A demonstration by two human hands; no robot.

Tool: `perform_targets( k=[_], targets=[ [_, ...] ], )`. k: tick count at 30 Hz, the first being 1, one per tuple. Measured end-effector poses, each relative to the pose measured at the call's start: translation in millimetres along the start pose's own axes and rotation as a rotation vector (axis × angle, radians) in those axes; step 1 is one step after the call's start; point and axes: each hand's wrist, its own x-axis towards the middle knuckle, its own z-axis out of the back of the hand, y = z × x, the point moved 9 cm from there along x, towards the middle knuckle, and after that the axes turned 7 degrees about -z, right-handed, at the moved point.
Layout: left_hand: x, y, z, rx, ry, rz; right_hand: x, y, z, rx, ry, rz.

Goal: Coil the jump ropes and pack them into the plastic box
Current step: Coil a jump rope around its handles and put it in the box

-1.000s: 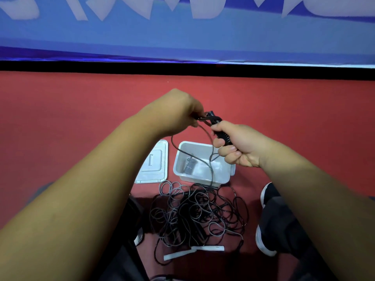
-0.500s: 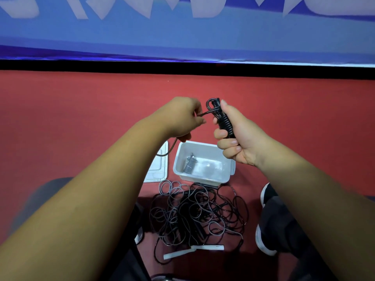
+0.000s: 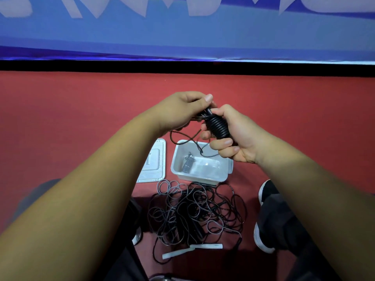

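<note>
My right hand grips a black jump rope wound in tight turns around its handles, held above the floor. My left hand pinches the rope's loose end at the top of that bundle; a short slack loop hangs down over the box. The white plastic box stands open on the red floor below, with one coiled grey rope inside at its left. A tangled pile of black and grey jump ropes lies in front of the box, with white handles at its near edge.
The box's clear lid lies flat to the left of the box. My black shoes and dark trousers flank the rope pile. A black strip and a blue wall banner bound the red floor at the back.
My left hand has swung the loose end round the bundle and come back to its top. The wound bundle in my right hand has grown thicker and the hanging slack is shorter.
</note>
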Motion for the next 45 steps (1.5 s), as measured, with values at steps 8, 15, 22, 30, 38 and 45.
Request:
perform_targets(
  k=[8,15,22,30,38,45],
  targets=[
    [4,1,3,0.130,-0.051,-0.039,-6,7,-5,0.019,0.077,-0.016],
    [8,3,5,0.184,-0.091,-0.047,-5,3,-4,0.087,0.061,-0.087],
    [7,-11,11,0.138,-0.053,-0.091,-5,10,-9,0.018,0.092,-0.023],
    [10,-3,15,0.149,-0.091,-0.100,-1,8,-10,0.076,0.100,-0.017],
    [6,-13,26,0.311,-0.039,-0.119,-1,10,0,0.086,0.059,0.005],
    [-8,7,27,0.292,0.210,0.015,-2,20,18,0.152,-0.077,0.089]
  ],
)
